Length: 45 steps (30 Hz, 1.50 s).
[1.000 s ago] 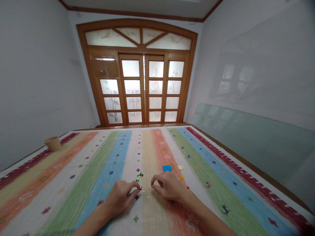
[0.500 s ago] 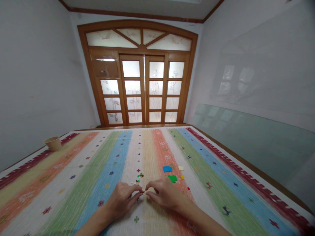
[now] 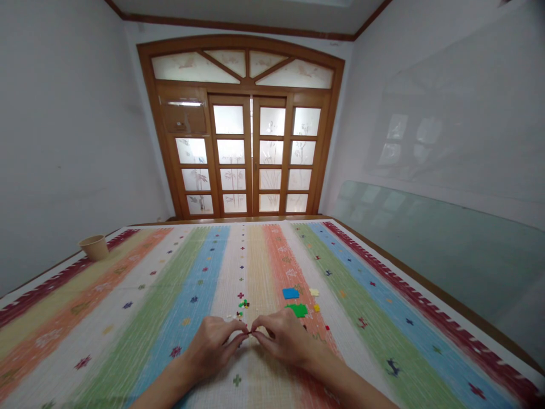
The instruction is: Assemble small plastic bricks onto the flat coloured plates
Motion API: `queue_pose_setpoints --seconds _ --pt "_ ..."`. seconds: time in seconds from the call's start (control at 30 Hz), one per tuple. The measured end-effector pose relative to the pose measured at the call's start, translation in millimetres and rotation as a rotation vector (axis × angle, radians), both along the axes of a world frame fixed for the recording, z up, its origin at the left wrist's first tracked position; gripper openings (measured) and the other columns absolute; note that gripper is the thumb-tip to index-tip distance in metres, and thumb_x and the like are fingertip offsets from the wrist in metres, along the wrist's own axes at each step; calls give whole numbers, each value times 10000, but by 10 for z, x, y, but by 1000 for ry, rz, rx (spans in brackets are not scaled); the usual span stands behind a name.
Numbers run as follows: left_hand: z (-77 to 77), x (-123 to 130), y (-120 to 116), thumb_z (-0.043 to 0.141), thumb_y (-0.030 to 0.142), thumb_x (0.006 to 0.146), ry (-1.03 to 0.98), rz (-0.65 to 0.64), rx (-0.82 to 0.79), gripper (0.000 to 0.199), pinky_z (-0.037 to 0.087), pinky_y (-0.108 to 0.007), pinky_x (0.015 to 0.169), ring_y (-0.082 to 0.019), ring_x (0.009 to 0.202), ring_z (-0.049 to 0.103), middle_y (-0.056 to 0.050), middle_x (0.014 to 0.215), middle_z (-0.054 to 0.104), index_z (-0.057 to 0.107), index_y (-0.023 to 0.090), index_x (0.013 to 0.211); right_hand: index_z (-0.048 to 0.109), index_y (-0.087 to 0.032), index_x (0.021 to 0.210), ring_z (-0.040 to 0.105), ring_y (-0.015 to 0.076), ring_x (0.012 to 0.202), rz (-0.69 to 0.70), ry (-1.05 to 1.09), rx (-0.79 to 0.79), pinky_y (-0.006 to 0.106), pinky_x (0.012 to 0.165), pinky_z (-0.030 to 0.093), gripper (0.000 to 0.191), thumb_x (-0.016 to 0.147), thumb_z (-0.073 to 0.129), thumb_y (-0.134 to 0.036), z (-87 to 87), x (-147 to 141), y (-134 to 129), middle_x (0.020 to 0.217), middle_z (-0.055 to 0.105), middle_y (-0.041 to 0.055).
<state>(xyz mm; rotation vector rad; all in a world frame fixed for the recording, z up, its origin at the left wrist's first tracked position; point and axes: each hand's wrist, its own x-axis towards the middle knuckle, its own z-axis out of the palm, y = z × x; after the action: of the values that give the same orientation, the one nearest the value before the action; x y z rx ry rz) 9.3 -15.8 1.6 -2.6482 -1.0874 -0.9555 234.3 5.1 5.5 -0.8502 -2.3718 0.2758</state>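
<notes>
My left hand [image 3: 217, 345] is closed in a pinch, thumb and forefinger on a tiny dark reddish-brown building brick [image 3: 250, 333]. From the other side my right hand [image 3: 281, 339] pinches at the same spot, and the fingertips of both hands almost touch. Most of what they hold is covered by the fingers. Just beyond the left fingertips lies a loose cluster of small green, white, brown and red bricks [image 3: 243, 305]. Past the right hand rest a green piece [image 3: 297, 311] and a blue piece [image 3: 290, 293], both flat.
A pale yellow piece [image 3: 314, 292], a yellow one [image 3: 317, 308] and a small red one [image 3: 327, 328] lie to the right. A tan paper cup [image 3: 94, 247] stands at the table's far left edge. The striped tablecloth [image 3: 170, 295] covers the table.
The right fingertips have closed in on the left ones, bringing the pinches together at the small dark brick. The pale bit seen between the right fingers is now hidden. The view has shifted slightly.
</notes>
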Motion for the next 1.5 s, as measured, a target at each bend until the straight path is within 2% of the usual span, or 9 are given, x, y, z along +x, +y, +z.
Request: queue_pose_setpoints --seconds 0.23,0.5,0.6,0.7,0.87,1.1,1.23,1.5 --pt "30 -8 -1 461 364 1004 -44 -9 85 243 378 -237 549 -114 442 537 50 528 575 654 221 968 737 -220 914 538 105 454 8 110 48 218 530 326 137 826 634 -202 20 -17 -12 539 645 -25" --pt "5 -87 85 467 308 964 53 193 -63 198 367 -242 543 -142 476 590 43 531 603 651 235 970 726 -199 879 462 95 401 -8 163 115 224 499 311 133 847 598 -217 115 -6 -18 448 533 -56" --pt "-11 -100 117 455 306 965 76 281 -147 211 373 -245 558 -162 546 645 21 585 659 653 234 947 715 -191 868 496 99 405 -6 185 209 233 493 315 139 864 577 -205 138 12 -5 482 599 -33" --pt "-9 -90 134 452 302 959 102 346 -230 215 377 -252 572 -183 600 672 7 630 693 656 234 949 703 -188 858 582 119 462 -7 193 328 253 512 333 140 876 565 -180 148 41 14 611 709 13" --pt "-7 -71 138 449 303 957 124 390 -312 221 375 -251 587 -185 629 678 -4 680 716 660 236 959 692 -175 859 620 133 480 -7 216 404 268 507 333 127 882 570 -152 171 83 45 646 735 26" --pt "-35 -73 148 446 312 963 136 392 -325 230 368 -250 588 -190 643 680 -9 675 714 663 237 967 700 -170 848 558 112 442 -17 241 384 259 493 319 132 874 572 -153 220 93 45 576 684 13" --pt "-36 -75 148 451 313 963 148 391 -323 223 369 -248 592 -189 639 678 -9 677 714 661 240 976 706 -176 826 488 94 408 -29 293 357 243 482 305 126 851 583 -163 237 76 32 474 560 -36" --pt "-8 -65 137 432 312 961 146 386 -327 245 380 -256 592 -194 641 679 -16 684 713 665 236 974 703 -172 837 338 59 392 -6 426 83 204 443 244 112 782 606 -155 244 51 -1 471 326 -104"
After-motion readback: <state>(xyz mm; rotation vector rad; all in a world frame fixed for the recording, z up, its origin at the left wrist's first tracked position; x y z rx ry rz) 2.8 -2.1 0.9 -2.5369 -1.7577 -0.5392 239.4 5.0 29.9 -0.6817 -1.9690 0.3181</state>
